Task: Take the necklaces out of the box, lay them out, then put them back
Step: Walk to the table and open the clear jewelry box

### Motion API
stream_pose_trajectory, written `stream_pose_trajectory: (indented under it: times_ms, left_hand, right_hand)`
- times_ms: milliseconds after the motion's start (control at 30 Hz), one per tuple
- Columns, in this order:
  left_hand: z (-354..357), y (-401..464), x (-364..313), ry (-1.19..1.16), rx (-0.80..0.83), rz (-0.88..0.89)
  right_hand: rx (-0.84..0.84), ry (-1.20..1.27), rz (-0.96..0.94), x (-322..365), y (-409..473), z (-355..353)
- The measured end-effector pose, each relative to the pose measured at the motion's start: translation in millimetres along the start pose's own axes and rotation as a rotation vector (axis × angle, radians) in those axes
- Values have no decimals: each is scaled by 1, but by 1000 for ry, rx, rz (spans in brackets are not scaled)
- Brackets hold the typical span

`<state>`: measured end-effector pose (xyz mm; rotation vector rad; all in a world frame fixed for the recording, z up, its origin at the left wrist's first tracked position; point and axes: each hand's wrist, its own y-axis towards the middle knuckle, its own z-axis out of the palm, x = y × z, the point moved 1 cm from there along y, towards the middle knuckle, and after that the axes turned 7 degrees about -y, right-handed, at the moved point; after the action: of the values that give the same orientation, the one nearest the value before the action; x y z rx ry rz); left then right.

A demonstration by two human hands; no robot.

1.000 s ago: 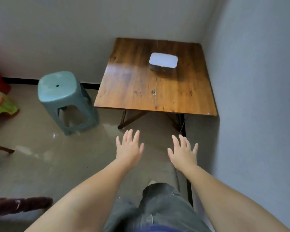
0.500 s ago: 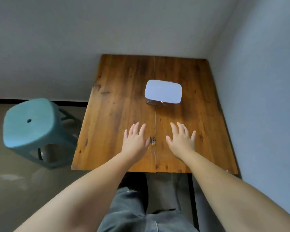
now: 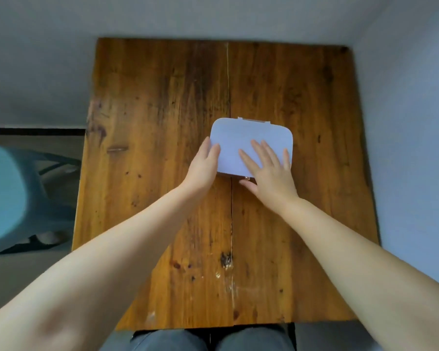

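A pale lavender box point(image 3: 241, 138) with rounded corners sits closed on the wooden table point(image 3: 157, 153), right of the middle seam. My left hand point(image 3: 204, 165) touches the box's left side, fingers along its edge. My right hand point(image 3: 269, 171) lies flat on the lid with fingers spread, its thumb down at the front edge by a small gold clasp point(image 3: 246, 177). No necklaces show; the inside of the box is hidden.
The table stands in a corner, with a grey wall behind and another on the right. A teal plastic stool point(image 3: 8, 196) stands on the floor to the left. My knees point(image 3: 208, 340) are at the table's near edge.
The view has come up close over the table. Both hands moved forward from the near tabletop onto the box, left at its side, right on the lid.
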<state>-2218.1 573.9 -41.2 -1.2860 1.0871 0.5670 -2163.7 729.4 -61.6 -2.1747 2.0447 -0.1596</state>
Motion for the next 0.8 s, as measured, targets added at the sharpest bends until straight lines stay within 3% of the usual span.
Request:
stream_pose_trajectory:
  times_ms: [167, 267, 400, 600, 700, 800]
  left_hand:
    - [5, -4, 15, -113, -58, -53]
    - [5, -4, 17, -179, -104, -61]
    - [1, 0, 25, 33, -103, 16]
    - [5, 0, 34, 92, -176, 53]
    - [11, -3, 37, 64, -212, 42]
    - [15, -5, 39, 47, -246, 58]
  right_hand:
    - [-115, 36, -158, -12, -5, -17]
    - [-73, 166, -232, -30, 4, -50]
    - [-126, 414, -242, -68, 42, -103]
    - [-305, 638, 151, -113, 110, -95]
    - [-190, 761, 310, -115, 127, -69]
    - [-70, 704, 387, -109, 126, -54]
